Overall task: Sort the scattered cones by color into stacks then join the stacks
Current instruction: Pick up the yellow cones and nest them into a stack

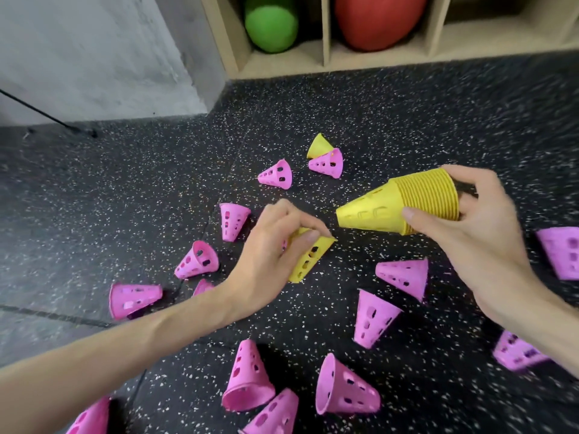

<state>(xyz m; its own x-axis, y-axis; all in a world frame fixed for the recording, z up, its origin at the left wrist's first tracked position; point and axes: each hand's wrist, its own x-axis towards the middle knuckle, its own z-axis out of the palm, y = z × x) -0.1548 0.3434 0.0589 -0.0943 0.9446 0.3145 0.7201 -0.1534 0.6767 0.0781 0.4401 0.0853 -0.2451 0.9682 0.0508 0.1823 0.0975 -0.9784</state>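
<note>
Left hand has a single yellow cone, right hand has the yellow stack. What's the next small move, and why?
Probably slip the yellow cone in the left hand over the narrow end of the yellow stack held by the right hand. Same color, and the stack's tip points toward the left hand. One more loose yellow cone remains farther back.

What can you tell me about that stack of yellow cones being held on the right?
The yellow stack is many cones nested together, apparently thin plastic, their rims forming tight ridges at the wide end. The outermost cone shows small cut-out holes. It lies nearly sideways in the air, narrow tip pointing left and slightly down. The right hand grips its wide end, thumb in front, fingers curled over the rims.
</note>
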